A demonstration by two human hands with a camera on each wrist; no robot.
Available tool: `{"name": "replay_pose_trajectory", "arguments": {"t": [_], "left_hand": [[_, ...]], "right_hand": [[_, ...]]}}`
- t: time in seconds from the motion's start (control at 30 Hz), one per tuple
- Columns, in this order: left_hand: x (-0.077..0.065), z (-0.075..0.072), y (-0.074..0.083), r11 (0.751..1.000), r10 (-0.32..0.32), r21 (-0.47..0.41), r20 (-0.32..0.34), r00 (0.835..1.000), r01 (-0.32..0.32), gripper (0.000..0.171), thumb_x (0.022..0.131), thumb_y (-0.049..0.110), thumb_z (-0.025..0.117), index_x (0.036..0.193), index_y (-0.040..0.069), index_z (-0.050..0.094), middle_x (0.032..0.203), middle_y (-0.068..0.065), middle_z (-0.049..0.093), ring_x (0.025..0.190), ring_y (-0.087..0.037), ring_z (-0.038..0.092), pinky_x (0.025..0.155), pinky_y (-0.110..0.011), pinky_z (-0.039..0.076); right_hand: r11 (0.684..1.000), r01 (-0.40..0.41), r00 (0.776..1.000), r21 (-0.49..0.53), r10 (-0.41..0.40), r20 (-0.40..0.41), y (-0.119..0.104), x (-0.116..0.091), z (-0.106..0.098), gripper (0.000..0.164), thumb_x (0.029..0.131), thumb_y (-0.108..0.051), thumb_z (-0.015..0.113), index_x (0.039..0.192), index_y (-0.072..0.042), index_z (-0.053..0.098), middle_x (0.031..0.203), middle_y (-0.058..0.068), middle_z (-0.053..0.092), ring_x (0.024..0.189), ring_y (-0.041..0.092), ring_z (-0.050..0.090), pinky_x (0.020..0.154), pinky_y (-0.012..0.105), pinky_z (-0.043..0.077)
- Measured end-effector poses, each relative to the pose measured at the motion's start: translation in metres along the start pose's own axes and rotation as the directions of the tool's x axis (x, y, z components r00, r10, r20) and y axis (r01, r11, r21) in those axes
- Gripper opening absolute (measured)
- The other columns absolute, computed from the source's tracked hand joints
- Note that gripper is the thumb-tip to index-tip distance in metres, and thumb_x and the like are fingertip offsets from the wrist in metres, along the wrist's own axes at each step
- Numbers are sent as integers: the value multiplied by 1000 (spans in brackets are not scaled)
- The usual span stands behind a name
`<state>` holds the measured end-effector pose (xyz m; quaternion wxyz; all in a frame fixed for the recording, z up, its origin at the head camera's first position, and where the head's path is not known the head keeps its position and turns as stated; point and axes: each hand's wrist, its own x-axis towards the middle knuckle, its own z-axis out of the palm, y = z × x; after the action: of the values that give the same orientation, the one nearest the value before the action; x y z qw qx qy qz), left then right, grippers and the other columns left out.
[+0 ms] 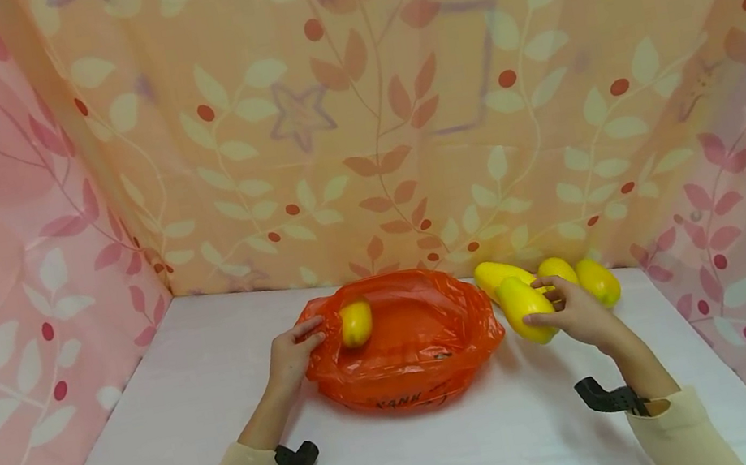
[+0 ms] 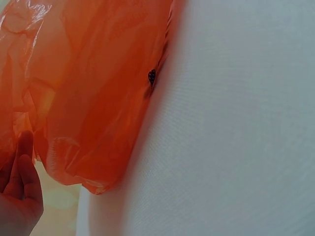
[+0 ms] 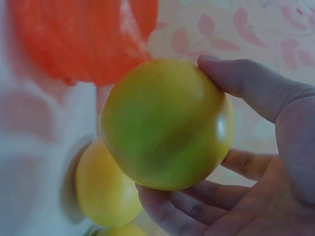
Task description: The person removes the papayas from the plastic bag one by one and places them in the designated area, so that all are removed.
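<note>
An orange-red plastic bag (image 1: 398, 380) lies with its mouth wide open on the white table. Inside it, toward the left, is one yellow oblong fruit (image 1: 357, 324). My left hand (image 1: 293, 354) pinches the bag's left rim; in the left wrist view the left hand (image 2: 22, 191) is at the plastic's edge. To the right of the bag, my right hand (image 1: 574, 314) grips another yellow oblong fruit (image 1: 522, 308), mango-like, between thumb and fingers. Up close, this held fruit (image 3: 167, 123) has a greenish tinge on its rounded end.
Behind the right hand, several more yellow fruits sit near the table's back right, among them a long one (image 1: 494, 274) and a rounder one (image 1: 598, 283). Patterned cloth (image 1: 352, 104) hangs along the back and sides of the table (image 1: 412, 464).
</note>
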<state>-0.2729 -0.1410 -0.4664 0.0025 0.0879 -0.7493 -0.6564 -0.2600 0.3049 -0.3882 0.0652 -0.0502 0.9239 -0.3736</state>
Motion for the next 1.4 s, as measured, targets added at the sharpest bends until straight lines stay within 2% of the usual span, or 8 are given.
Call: {"name": "replay_pose_trajectory", "arguments": {"t": [0.17, 0.6, 0.8, 1.17, 1.4], "left_hand": [[-1, 0, 1, 1000, 7, -11, -3, 1000, -7, 37, 95, 7, 59, 131, 2, 61, 146, -19, 48, 139, -33, 41, 110, -44, 41], [-1, 1, 1, 1000, 5, -28, -14, 1000, -6, 37, 94, 8, 60, 131, 4, 62, 146, -17, 49, 134, -30, 47, 108, -43, 44], [-2, 2, 4, 999, 4, -35, -12, 1000, -4, 37, 94, 8, 60, 131, 4, 61, 146, -17, 49, 131, -30, 50, 106, -42, 45], [-2, 2, 1, 999, 9, -41, -18, 1000, -9, 38, 94, 8, 60, 131, 3, 61, 146, -17, 49, 134, -30, 47, 107, -42, 44], [-1, 2, 3, 999, 4, -46, -16, 1000, -4, 37, 94, 9, 60, 131, 4, 61, 146, -17, 48, 134, -31, 47, 107, -43, 44]], "right_hand": [[1000, -24, 999, -6, 24, 22, 15, -2, 6, 81, 83, -44, 74, 140, 1, 38, 127, 28, 52, 108, 36, 55, 84, 40, 58], [996, -85, 994, -1, 85, 70, 36, 1, 18, 82, 80, -42, 77, 138, 3, 40, 133, 32, 48, 114, 42, 52, 90, 49, 55], [993, -115, 990, -11, 116, 84, 43, 2, 23, 83, 79, -43, 78, 138, 1, 40, 133, 34, 47, 112, 43, 52, 89, 53, 53], [990, -136, 986, -34, 139, 95, 50, 3, 29, 78, 79, -42, 78, 135, -3, 42, 129, 31, 51, 105, 37, 55, 86, 52, 54], [988, -135, 984, -70, 142, 112, 46, 5, 25, 85, 80, -46, 76, 139, 2, 38, 130, 34, 49, 107, 40, 54, 87, 53, 53]]}}
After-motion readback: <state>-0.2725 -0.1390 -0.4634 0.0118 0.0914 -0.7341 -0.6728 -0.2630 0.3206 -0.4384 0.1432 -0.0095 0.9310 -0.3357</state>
